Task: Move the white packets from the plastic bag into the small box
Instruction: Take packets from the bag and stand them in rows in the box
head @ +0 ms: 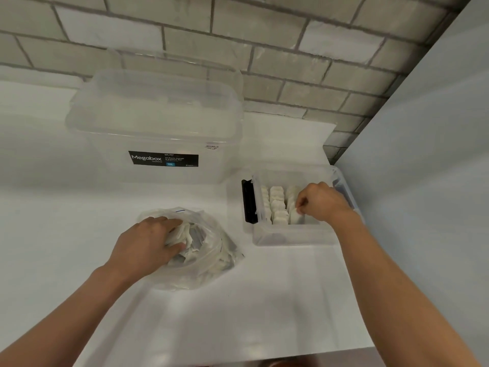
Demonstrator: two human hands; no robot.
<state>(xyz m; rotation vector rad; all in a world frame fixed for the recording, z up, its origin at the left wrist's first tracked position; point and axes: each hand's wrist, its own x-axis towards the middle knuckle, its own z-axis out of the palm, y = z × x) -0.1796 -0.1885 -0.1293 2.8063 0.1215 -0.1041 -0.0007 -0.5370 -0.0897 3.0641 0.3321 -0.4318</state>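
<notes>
Both hands are busy and well apart. The left hand (148,242) reaches into the open mouth of the crumpled clear plastic bag (214,263), which lies about in the middle of the white surface (238,313). Its fingers and thumb seem to close on a small bunch of the flat white paper packets (191,250) inside. The right hand (321,201) is over the small clear plastic box (291,238) near the right edge of the surface. Its thumb and forefinger pinch one single packet (296,216) by the top edge, at the near end of the rightmost row.

Many packets already stand upright in the box in three tight rows (277,205), and a good number are left in the bag, so I judge the work is somewhere in the middle.

The packets look very light, thin and soft, like small filled sachets; they will bend but probably not break. A gentle pinch at the top edge should be enough, and it keeps the packet vertical for sliding into its row. A hard squeeze in the middle could crease it. In the bag they lie in disorder. The film looks slippery and has no stiffness, so it may lift together with the hand unless it is held down.

At the far edge of the surface, against the grey brick wall (291,62), stands a large clear storage box (158,128) with a black label and its lid on.
</notes>
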